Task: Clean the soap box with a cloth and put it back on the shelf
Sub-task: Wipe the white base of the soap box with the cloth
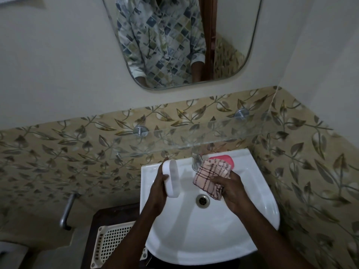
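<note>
I am looking down over the sink (258, 191) and I am holding the soap box (172, 178) in my left hand (158, 188), which is closing around its left side, so the box is standing on its edge above the left part of the basin. My right hand (232, 191) is gripping the cloth (210, 178), a checked pink one, bunched in the fingers above the right part of the basin, just under the tap (197, 159). The two hands are apart, with a gap between box and cloth, so at this moment the cloth is not touching the box. The box is looking white and quite clean from here, but I am not able to tell if the wiping is already finished or only beginning; the inner side is not showing to me. A pink soap (225, 159) is lying on the sink rim behind the cloth, so I am judging that it was taken out for the cleaning. The glass shelf (194, 136) above the sink is carrying nothing that I can see. So the box is off the shelf and in my hand, the cloth is ready, and what is remaining, as I am judging it, is the wiping or the rest of it, and then setting the box on the shelf.
</note>
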Demonstrator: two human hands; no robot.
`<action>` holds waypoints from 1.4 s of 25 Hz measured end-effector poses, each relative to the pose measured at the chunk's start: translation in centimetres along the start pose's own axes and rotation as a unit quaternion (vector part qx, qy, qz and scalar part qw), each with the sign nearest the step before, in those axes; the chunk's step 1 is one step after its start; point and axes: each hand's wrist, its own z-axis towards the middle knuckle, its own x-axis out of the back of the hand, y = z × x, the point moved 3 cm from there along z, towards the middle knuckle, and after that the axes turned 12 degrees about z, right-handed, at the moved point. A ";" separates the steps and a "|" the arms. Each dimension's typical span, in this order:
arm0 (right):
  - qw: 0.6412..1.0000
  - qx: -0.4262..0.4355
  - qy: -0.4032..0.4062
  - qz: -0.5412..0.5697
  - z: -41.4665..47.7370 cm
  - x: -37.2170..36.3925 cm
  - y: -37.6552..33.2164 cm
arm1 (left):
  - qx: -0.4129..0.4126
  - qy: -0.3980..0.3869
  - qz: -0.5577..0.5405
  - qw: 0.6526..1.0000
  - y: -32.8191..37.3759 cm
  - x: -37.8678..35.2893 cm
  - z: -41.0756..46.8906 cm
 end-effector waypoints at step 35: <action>0.864 0.079 -0.249 -0.430 -3.1 -6.3 2.9 | 0.268 0.021 -0.030 0.963 1.2 -3.1 -0.7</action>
